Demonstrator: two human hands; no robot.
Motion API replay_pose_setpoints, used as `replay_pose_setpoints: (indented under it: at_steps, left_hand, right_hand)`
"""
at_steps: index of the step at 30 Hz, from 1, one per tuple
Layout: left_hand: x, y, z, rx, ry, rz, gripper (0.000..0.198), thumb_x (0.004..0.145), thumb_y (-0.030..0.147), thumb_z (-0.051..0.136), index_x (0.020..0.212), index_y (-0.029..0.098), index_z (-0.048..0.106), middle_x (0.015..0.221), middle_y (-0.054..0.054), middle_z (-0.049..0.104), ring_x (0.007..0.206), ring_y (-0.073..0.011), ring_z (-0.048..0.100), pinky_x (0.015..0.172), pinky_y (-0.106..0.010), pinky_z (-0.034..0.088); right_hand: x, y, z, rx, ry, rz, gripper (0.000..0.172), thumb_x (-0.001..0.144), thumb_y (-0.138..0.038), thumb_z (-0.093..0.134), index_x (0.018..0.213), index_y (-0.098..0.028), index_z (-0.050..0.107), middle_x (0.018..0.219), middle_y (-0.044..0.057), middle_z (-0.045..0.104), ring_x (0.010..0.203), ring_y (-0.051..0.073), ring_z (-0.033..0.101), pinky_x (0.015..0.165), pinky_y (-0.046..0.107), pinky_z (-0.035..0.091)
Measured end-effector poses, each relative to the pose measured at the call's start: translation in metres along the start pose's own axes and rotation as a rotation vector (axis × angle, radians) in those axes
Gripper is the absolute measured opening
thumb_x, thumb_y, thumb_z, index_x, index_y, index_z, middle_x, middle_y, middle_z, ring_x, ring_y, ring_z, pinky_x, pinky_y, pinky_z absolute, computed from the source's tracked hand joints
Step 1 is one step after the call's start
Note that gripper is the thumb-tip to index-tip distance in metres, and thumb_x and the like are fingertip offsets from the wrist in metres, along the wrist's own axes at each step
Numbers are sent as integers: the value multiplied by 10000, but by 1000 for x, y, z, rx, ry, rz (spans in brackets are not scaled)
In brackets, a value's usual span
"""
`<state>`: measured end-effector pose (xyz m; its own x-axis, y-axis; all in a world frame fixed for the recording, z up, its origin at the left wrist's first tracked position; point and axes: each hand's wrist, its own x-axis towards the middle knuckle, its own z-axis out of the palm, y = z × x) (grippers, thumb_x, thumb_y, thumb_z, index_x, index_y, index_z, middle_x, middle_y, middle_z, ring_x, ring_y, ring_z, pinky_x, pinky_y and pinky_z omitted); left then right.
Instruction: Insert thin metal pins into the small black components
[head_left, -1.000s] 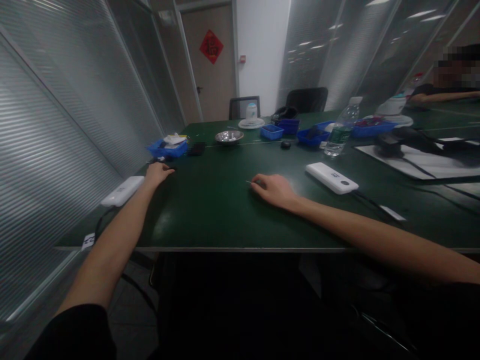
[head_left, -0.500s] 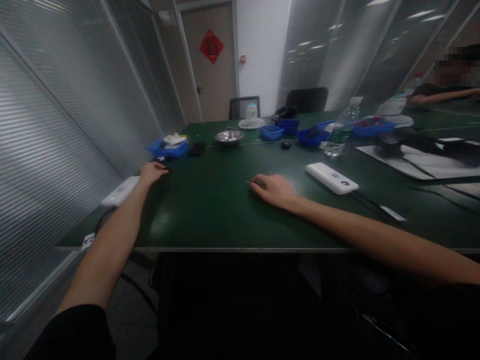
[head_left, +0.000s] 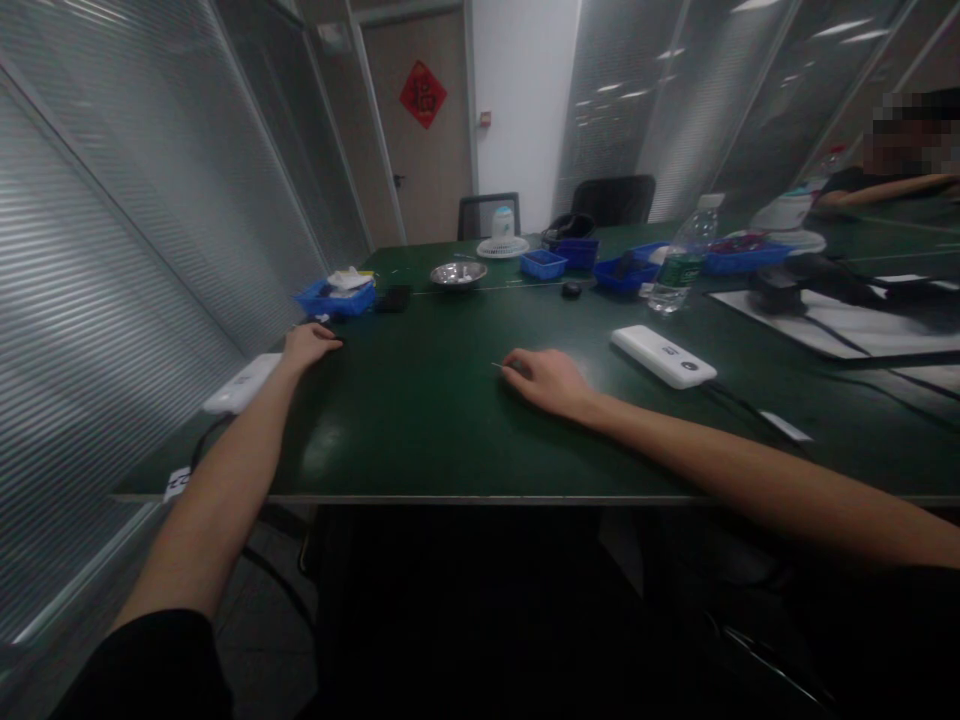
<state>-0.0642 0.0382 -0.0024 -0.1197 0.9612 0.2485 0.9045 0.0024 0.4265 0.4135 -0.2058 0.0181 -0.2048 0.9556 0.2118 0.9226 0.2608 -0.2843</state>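
My left hand [head_left: 311, 343] rests at the left of the green table [head_left: 420, 420], in front of a blue basket [head_left: 337, 298]. Its fingers are closed in a pinch, near small dark items [head_left: 324, 320] on the tabletop; what they hold, if anything, is too small to make out. Near the middle of the table lies my right hand [head_left: 551, 380], thumb and fingers pressed together. A thin, pale, needle-like piece [head_left: 496, 365] sticks out to the left from its fingertips; the rest of it is hidden by the hand.
White power banks [head_left: 664, 356] [head_left: 244, 382] with dark cables lie beside each arm. Farther back are a metal bowl [head_left: 458, 275], blue trays [head_left: 544, 264], a black mouse-like object [head_left: 571, 289] and a water bottle [head_left: 684, 258]. A person [head_left: 892, 185] sits at the far right.
My left hand has shifted slightly to the right, its fingertips now over the dark spot beside them. My right hand stays in place with the thin piece.
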Motion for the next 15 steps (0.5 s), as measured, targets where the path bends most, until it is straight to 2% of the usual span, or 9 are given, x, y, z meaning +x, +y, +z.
replay_pose_setpoints:
  at_steps: [5,11,15]
  left_hand:
    - [-2,2,-1,-54,-23,15,320,733,326,851,1024,200,814,976,-83,797,976,-273,735,949,-364,556]
    - [-3,3,-2,-1,-14,10,269,753,349,840,988,219,843,981,-84,799,1008,-308,728,974,-394,545]
    - [-1,0,1,-14,-13,18,312,757,333,847,1041,205,827,1014,-94,799,1016,-289,734,968,-378,543]
  right_hand:
    - [1,1,1,-2,-9,-5,365,1054,-485,480,1240,-254,693,937,62,753,804,203,671,665,282,426]
    - [1,2,2,-15,6,-5,370,1051,-489,481,1238,-254,697,948,66,754,812,207,668,676,288,426]
    - [1,1,2,-12,7,-3,374,1049,-499,478,1230,-258,698,942,62,751,797,202,665,667,284,420]
